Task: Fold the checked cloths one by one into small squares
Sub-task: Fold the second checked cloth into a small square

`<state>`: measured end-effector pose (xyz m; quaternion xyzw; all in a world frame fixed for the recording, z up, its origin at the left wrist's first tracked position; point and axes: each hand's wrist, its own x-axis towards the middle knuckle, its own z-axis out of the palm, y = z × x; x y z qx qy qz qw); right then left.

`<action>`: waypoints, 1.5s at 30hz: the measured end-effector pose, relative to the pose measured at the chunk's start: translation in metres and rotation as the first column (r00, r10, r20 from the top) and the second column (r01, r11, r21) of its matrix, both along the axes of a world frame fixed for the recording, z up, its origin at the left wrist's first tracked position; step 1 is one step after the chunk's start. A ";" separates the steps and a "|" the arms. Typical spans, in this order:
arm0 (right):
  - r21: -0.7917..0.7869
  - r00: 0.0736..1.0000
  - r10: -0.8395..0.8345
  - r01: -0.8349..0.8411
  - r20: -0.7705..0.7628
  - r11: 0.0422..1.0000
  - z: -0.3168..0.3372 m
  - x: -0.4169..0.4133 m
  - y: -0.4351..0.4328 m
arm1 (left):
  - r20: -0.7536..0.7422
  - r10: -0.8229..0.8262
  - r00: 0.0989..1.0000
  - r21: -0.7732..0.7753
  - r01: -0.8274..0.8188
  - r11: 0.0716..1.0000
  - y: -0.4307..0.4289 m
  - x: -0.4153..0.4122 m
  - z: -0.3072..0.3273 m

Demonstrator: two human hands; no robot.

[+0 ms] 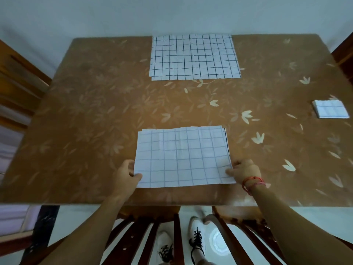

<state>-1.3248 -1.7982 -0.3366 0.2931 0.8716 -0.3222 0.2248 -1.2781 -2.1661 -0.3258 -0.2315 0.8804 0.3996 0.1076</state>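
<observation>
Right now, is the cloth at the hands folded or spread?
Folded: the near cloth shows doubled edges along its far and right sides. The left hand and right hand pinch its near corners.

No legible text or labels anywhere.

Illumination is dim, diffuse and even, with a cool cast; shadows are faint. Wide-angle distortion bows the table [76, 111] edges. The frame periphery is soft. One bright glare patch shows on the floor [80, 220].
</observation>
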 end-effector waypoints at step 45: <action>0.407 0.498 0.865 -0.804 0.061 0.434 -0.014 0.123 -0.104 | 0.224 -0.774 0.592 -0.468 0.762 0.448 0.042 0.077 -0.032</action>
